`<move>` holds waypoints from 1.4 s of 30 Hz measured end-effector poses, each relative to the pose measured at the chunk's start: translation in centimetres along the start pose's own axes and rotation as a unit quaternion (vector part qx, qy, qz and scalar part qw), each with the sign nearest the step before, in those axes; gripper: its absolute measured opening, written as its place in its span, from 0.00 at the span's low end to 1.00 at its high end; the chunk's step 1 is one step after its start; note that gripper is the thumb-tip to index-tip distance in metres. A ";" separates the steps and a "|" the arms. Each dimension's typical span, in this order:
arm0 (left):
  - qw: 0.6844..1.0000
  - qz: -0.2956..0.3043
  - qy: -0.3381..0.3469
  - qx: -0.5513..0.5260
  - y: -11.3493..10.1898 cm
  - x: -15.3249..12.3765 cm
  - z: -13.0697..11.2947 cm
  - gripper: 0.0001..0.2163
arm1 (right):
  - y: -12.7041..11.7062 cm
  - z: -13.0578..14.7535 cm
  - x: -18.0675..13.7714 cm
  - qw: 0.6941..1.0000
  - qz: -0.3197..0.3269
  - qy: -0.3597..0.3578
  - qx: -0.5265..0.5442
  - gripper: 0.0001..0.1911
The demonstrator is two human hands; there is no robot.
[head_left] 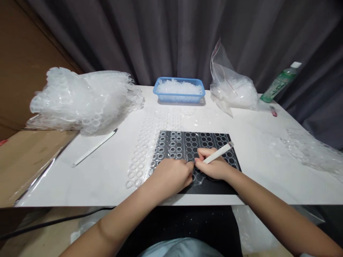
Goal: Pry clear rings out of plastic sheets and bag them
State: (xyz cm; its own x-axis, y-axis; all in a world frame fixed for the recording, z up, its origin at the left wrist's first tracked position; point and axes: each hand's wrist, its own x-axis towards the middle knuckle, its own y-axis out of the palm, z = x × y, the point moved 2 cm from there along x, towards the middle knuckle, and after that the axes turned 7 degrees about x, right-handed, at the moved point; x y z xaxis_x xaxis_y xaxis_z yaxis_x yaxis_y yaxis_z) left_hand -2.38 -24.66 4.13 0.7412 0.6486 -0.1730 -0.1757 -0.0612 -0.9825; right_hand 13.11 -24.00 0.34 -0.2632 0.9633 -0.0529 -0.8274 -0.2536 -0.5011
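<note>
Slim white tool with a flat handle (218, 152), gripped in the right hand (214, 165): the thumb and fingers are clamped about its lower part, and the handle projects beyond them. Its long axis runs obliquely, the tail rising toward the far right and the working end directed down and leftward, toward the left hand (174, 175). From where I stand, the tip itself is hidden by the fingers.

Beneath both hands lies a clear plastic sheet of round rings in columns (190, 144), spread over a flat black board (214, 189). The left hand rests on the sheet with its fingers curled, just beside the right fingertips; whether they pinch anything I cannot tell.

Farther out, on the white tabletop (268, 157), a second slim white tool with a dark tip (95, 147) lies to the left, its tip pointing away and rightward. Behind it sits a bulky heap of translucent ringed plastic (80, 96). At the far edge stands a blue perforated plastic basket (179, 95) holding translucent pieces.
</note>
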 end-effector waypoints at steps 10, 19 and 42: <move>0.975 -0.212 0.065 -0.001 1.8 -2.1 1.2 0.07 | -0.1 0.3 -0.2 0.998 0.012 -0.009 -0.060 0.12; 0.939 -0.228 -0.052 -0.250 2.2 -4.4 1.4 0.07 | 0.0 0.1 -0.4 0.999 0.007 -0.012 -0.047 0.13; 0.957 -0.182 -0.094 -0.204 2.9 -3.5 0.1 0.10 | 0.0 1.6 -0.9 0.988 0.116 -0.090 0.046 0.09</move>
State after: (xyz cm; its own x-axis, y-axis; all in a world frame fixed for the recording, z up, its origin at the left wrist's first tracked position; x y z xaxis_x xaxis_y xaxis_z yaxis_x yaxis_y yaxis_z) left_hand -5.55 -27.09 1.88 0.5692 0.8059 0.1630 0.3677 -0.0722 -0.9271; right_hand 12.61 -25.04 1.78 -0.5283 0.8491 0.0013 -0.7741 -0.4810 -0.4115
